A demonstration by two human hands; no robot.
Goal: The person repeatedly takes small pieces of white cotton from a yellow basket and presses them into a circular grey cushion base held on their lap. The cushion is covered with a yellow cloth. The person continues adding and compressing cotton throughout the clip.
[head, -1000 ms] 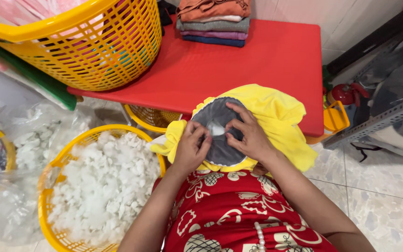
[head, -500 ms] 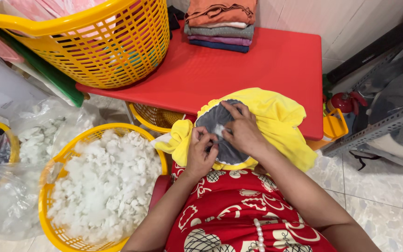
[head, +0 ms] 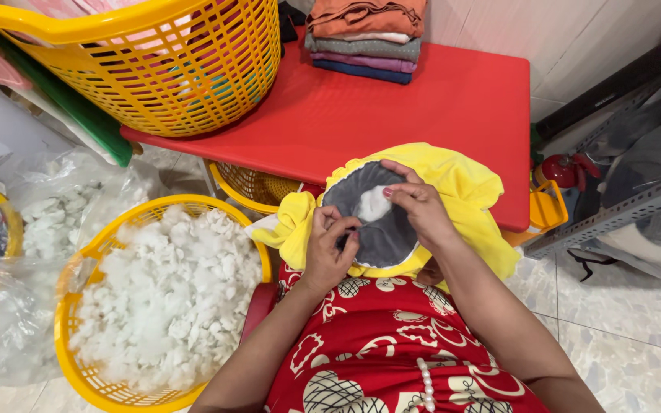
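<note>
A yellow plush cover (head: 460,187) with a grey round panel (head: 380,233) rests on my lap against the red table's front edge. My left hand (head: 329,246) pinches the grey panel's lower left rim. My right hand (head: 416,205) grips the panel's upper right, its fingers beside a tuft of white stuffing (head: 374,203) showing through an opening in the grey fabric.
A yellow basket (head: 78,336) full of white stuffing sits on the floor at my left, with clear bags of stuffing (head: 55,206) beside it. On the red table (head: 422,107) stand a large yellow laundry basket (head: 170,69) and a stack of folded clothes (head: 365,34).
My hands have shifted on the grey panel, and white stuffing now shows in its opening. The view has tilted slightly, with the table appearing higher in the frame.
</note>
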